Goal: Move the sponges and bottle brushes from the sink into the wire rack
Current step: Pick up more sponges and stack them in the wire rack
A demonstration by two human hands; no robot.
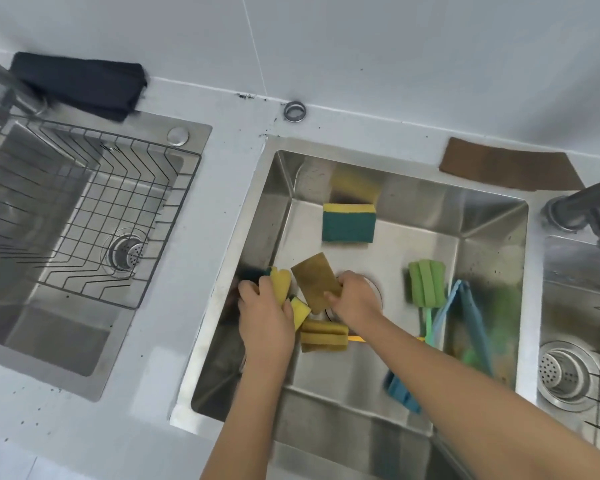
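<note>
Left hand (262,306) clamped on yellow sponges (280,284), right hand (352,299) pinching a brown pad (314,280) low in the sink (492,216); overfull, seemingly loose grip may spill sponges before the wire rack (94,202)

The left hand (262,308) covers most of a yellow sponge (280,284), and a dark green piece behind it is too hidden to identify. The right forearm hides the yellow brush handle (355,338) and part of the blue bottle brush (404,393). The picture's left edge cuts off the wire rack (94,216).
</note>
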